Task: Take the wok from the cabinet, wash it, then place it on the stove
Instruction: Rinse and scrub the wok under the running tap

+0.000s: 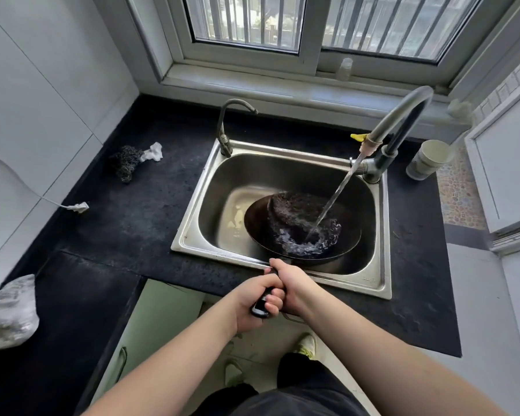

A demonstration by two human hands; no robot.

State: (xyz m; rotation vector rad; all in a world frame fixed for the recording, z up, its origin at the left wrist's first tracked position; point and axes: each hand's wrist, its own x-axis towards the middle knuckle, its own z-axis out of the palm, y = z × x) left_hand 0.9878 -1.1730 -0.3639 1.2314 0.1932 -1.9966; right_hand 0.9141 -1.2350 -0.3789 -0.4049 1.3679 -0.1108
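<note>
A dark wok lies tilted inside the steel sink, its black handle sticking out over the sink's front rim. Both hands grip that handle: my left hand lower down near the handle's end, my right hand just above it, closer to the pan. Water streams from the tall faucet at the sink's right rear into the wok and swirls and splashes in its bowl.
A small second tap stands at the sink's back left. Steel wool and a white rag lie on the black counter to the left. A paper cup stands right of the faucet. A cabinet door below hangs open.
</note>
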